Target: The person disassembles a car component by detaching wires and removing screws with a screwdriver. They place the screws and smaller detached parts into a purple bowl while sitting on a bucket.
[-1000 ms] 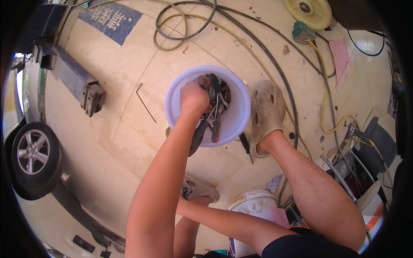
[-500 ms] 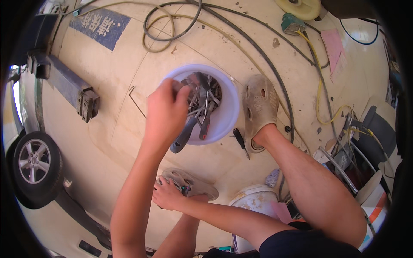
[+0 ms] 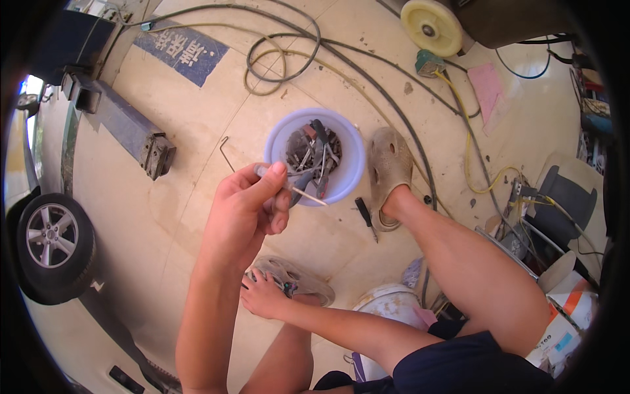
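Note:
My left hand (image 3: 246, 200) is closed in a pinch on a thin screwdriver (image 3: 308, 196), its pale handle end at the thumb and its metal shaft pointing right. This is just in front of a lilac plastic bucket (image 3: 356, 167), whose near left rim the hand partly covers. Inside the bucket lie several dark tools (image 3: 321, 154), some with black or grey-blue handles. My right hand (image 3: 264, 294) lies low at the left clog (image 3: 308, 282), fingers apart against it. Beside the right clog (image 3: 388, 164), a black-handled screwdriver (image 3: 365, 215) rests on the floor.
A bent metal rod (image 3: 226, 154) lies left of the bucket. Hoses and cables (image 3: 394, 98) loop across the floor behind. Left are a steel lift arm (image 3: 128, 125) and a car wheel (image 3: 56, 238). A stained white bucket (image 3: 387, 302) stands between my legs; a grey chair (image 3: 564, 197) is at right.
My left hand has come back from over the tools in the bucket and turned, showing the screwdriver in its fingers. The right hand stays at the clog. The whole view has shifted slightly.

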The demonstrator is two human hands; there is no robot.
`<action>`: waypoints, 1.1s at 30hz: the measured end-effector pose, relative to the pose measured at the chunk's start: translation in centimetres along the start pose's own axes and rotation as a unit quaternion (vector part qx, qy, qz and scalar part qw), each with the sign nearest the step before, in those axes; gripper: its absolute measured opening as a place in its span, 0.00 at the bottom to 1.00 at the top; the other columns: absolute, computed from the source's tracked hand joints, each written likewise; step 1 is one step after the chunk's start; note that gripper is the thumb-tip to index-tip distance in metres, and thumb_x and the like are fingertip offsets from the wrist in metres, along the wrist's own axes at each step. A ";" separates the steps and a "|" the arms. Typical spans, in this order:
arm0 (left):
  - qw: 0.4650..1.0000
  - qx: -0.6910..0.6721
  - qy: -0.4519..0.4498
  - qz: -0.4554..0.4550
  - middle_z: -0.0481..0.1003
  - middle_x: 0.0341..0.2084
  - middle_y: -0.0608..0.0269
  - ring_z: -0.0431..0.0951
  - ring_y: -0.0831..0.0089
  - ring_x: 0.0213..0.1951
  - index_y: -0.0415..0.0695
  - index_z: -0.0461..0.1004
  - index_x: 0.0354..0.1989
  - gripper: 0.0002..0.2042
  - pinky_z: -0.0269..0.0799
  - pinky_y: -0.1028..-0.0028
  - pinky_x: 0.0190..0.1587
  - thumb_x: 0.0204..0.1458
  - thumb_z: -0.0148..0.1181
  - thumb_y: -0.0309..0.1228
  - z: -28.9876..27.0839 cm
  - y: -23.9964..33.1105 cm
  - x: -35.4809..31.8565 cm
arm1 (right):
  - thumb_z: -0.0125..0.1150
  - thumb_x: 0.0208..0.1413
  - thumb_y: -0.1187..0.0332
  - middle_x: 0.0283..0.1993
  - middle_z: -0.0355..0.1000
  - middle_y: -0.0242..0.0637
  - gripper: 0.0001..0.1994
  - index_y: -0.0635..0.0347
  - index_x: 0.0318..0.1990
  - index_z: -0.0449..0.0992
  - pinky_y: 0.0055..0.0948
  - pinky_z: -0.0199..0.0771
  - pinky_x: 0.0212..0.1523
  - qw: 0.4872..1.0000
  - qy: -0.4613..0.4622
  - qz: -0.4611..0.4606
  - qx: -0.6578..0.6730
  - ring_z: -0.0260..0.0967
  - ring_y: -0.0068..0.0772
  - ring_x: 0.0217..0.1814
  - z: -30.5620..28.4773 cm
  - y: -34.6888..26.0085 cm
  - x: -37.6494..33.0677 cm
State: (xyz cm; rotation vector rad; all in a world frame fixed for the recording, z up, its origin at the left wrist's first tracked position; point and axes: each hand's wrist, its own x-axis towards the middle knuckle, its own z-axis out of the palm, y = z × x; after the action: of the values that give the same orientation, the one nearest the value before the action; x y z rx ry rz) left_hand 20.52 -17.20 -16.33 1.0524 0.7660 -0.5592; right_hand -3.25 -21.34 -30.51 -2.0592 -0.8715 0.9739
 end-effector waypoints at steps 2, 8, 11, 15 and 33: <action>0.998 0.033 0.042 0.041 0.75 0.24 0.64 0.71 0.76 0.19 0.38 0.74 0.38 0.05 0.65 0.78 0.23 0.64 0.58 0.28 -0.6 -0.8 -3.2 | 0.54 0.64 0.62 0.67 0.64 0.41 0.22 0.53 0.64 0.71 0.67 0.69 0.58 0.985 -0.052 0.083 0.141 0.59 0.60 0.70 -0.2 -0.3 -0.4; 0.994 0.088 -0.054 0.018 0.78 0.35 0.54 0.78 0.66 0.27 0.37 0.74 0.48 0.13 0.75 0.69 0.30 0.63 0.62 0.34 -0.2 -1.6 -10.8 | 0.51 0.64 0.61 0.75 0.55 0.42 0.27 0.44 0.72 0.64 0.84 0.60 0.59 0.996 -0.051 0.069 0.035 0.48 0.72 0.76 0.6 -1.5 -2.4; 0.996 0.081 0.044 0.015 0.72 0.28 0.68 0.68 0.81 0.25 0.44 0.75 0.46 0.04 0.61 0.79 0.27 0.68 0.57 0.28 1.0 -1.7 -15.1 | 0.52 0.61 0.63 0.79 0.52 0.45 0.28 0.47 0.71 0.66 0.77 0.43 0.70 0.989 -0.006 0.087 0.122 0.38 0.64 0.82 2.1 -1.9 -2.8; 0.978 0.189 0.037 0.083 0.71 0.26 0.65 0.68 0.77 0.24 0.39 0.73 0.44 0.04 0.63 0.77 0.29 0.66 0.56 0.25 3.9 -1.6 -18.0 | 0.52 0.59 0.65 0.79 0.52 0.47 0.28 0.49 0.69 0.69 0.70 0.39 0.75 0.978 0.056 0.081 0.184 0.38 0.62 0.82 2.8 -0.4 -2.7; 0.972 0.173 0.158 0.004 0.74 0.36 0.64 0.74 0.73 0.35 0.44 0.72 0.51 0.10 0.71 0.71 0.35 0.63 0.61 0.27 -4.2 -8.3 -12.4 | 0.55 0.59 0.65 0.71 0.61 0.44 0.22 0.51 0.62 0.72 0.62 0.58 0.60 0.968 0.123 0.094 0.198 0.55 0.57 0.67 -12.9 14.5 -1.7</action>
State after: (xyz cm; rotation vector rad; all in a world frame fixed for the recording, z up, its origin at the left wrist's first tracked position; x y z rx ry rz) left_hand 5.57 -16.04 -12.43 1.4916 0.9634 -0.5356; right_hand 10.49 -34.28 -35.25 -1.8809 -0.3234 0.8816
